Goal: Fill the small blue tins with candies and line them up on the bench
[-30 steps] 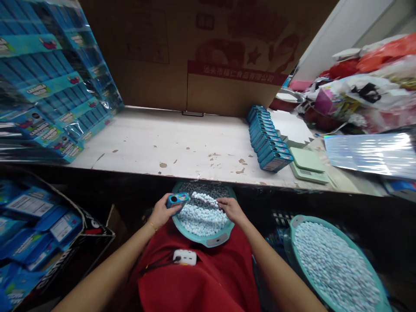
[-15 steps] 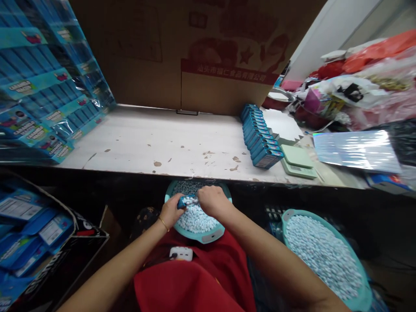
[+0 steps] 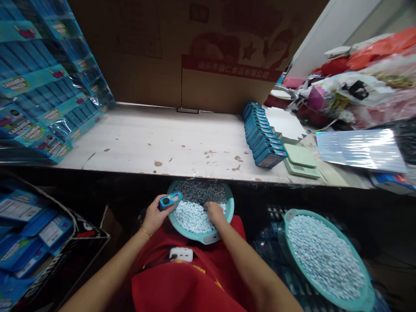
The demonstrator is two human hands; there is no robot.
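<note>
the left hand (image 3: 155, 214) has its fingers clamped round a small blue box (image 3: 170, 199), which is tilted, its printed end with the dark circle facing up. this box is over the left rim of a turquoise basin (image 3: 230, 204), just in front of the middle of the bench (image 3: 175, 143) and lower than its front edge. the right hand (image 3: 215, 212) dips into the basin among small pale pieces (image 3: 193, 218); its fingertips are partly hidden, so i cannot tell whether they are together, apart or gripping something. the two hands are apart, with a patch of the pieces showing between them. the far part of the basin lies in shadow close to the bench's front edge.

on the bench, a row of blue boxes (image 3: 262, 138) runs from near the brown carton (image 3: 156, 82) at the back edge toward the front edge, its nearest box stopping short of that edge. a wide scuffed white stretch lies between this row and the wrapped stack (image 3: 48, 95) at the left end. right of the row are white sheets (image 3: 286, 123) and, near the front edge, a pale green scale (image 3: 301, 161).

below the front edge, a second basin (image 3: 291, 212) heaped with similar pieces is well right of the right hand, with dark room between the basins. below the bench's front left corner, a black carton (image 3: 87, 249) holds blue packaging (image 3: 27, 225).
</note>
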